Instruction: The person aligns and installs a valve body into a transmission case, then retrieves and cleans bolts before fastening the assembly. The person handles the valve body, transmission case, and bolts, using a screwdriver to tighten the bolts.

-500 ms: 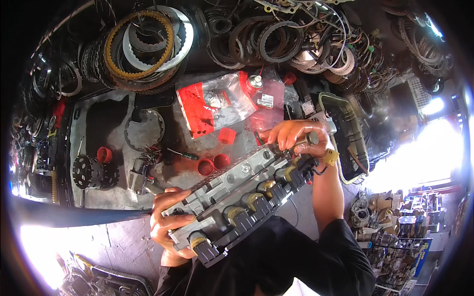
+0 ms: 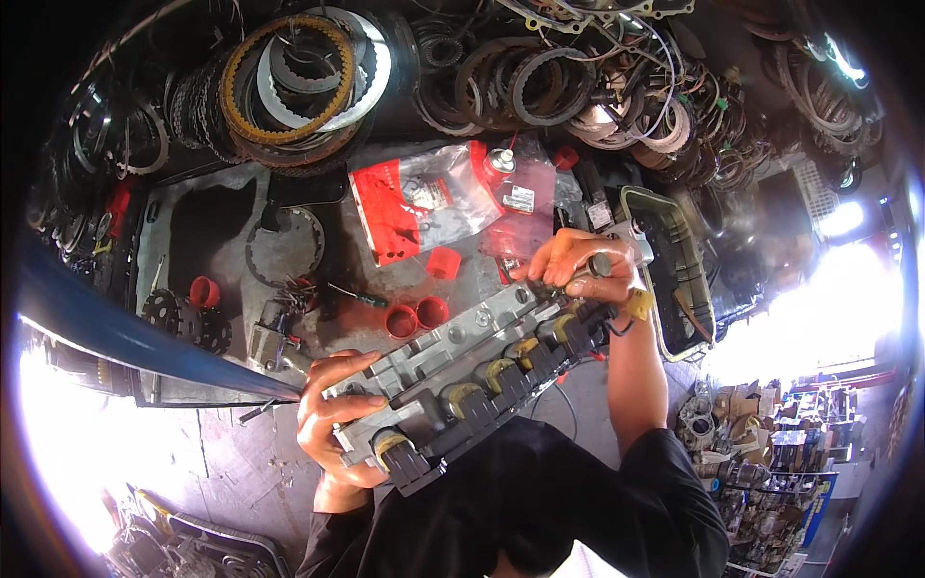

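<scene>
A long grey metal valve body (image 2: pixel 453 332) with a row of black and yellowish solenoids (image 2: pixel 472 409) is held up at a slant before me. My left hand (image 2: pixel 337 405) is closed around its lower left end, thumb and fingers on the casting. At the upper right end, my right hand (image 2: pixel 583 265) is closed on a metal piece with a round end (image 2: pixel 600 265); its other end is hidden by the fingers. A yellow connector (image 2: pixel 639 304) on a dark wire hangs beside the right wrist.
Red cups (image 2: pixel 432 311), a screwdriver (image 2: pixel 361 295), a red and clear plastic bag (image 2: pixel 424 197) and a spray can (image 2: pixel 501 161) are on the bench. An oil pan (image 2: pixel 674 260) stands at right. Clutch rings (image 2: pixel 236 96) are piled behind. A blue bar (image 2: pixel 173 337) crosses the left.
The view has shifted slightly, and the blue bar shows larger at left. The valve body stays in both hands, with my right fingers slightly shifted around the metal piece.
</scene>
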`<state>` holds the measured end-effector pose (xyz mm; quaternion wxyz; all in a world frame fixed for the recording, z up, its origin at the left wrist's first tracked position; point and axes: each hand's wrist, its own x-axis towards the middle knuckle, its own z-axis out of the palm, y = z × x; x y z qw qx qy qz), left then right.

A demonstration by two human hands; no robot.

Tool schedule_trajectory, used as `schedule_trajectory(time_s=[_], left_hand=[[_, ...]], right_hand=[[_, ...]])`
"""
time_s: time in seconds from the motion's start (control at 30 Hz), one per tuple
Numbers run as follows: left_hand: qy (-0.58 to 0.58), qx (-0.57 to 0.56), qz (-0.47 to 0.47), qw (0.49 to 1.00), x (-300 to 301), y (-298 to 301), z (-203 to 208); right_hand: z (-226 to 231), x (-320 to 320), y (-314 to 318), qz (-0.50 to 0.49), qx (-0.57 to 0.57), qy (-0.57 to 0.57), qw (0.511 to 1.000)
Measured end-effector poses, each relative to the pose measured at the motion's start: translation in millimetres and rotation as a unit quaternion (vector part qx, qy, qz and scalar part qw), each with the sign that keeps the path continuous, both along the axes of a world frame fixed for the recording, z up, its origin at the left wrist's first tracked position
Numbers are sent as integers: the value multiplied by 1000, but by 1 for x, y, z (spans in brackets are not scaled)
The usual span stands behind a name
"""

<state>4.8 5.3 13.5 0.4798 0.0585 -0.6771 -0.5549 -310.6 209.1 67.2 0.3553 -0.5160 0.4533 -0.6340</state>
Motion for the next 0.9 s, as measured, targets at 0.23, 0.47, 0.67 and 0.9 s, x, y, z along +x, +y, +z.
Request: schedule_trajectory(time_s=[0.23,0.47,0.67,0.9], left_hand=[[-8,-20,16,1000,1,1,3],[-15,-26,3,1000,3,-2,4],[-30,-14,0,999,6,-2,6],[-17,52,-8,998,3,1,2]], right_hand=[[1,0,-4,-10,9,23,1000],[14,2,4,-36,58,83,994],[18,3,6,-42,79,129,988],[17,2,7,-32,80,126,988]])
